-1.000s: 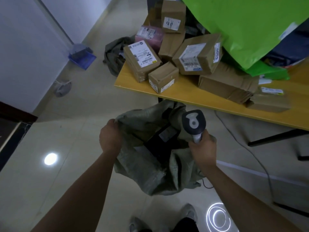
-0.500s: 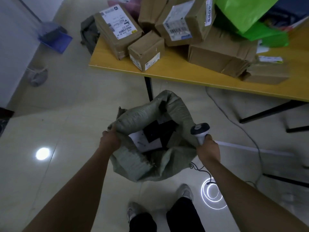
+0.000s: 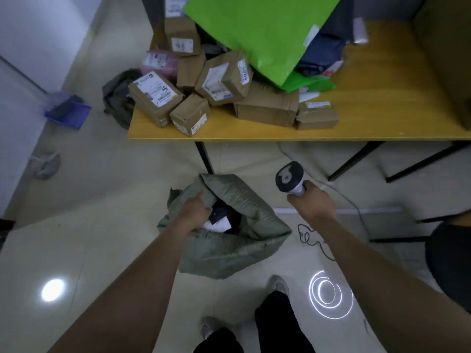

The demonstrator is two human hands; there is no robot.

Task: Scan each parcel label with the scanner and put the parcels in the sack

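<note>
A grey-green sack (image 3: 237, 240) stands open on the floor in front of my feet. My left hand (image 3: 195, 212) grips its left rim. Inside lies a dark parcel with a white label (image 3: 221, 220). My right hand (image 3: 312, 205) holds the handle of the grey and white scanner (image 3: 289, 178) to the right of the sack, apart from it. Its cable (image 3: 313, 240) trails over the floor. Several brown cardboard parcels (image 3: 221, 80) with white labels are piled on the yellow table (image 3: 369, 123) beyond the sack.
A large green bag (image 3: 260, 31) and a dark blue packet (image 3: 321, 57) lie behind the boxes. Another grey sack (image 3: 118, 98) slumps at the table's left end. A blue dustpan (image 3: 67, 112) stands by the wall. A dark stool (image 3: 448, 253) sits at right.
My right hand has let go of the sack's right rim and moved up and right with the scanner. The sack has sunk lower on the floor. My view has tilted up toward the table.
</note>
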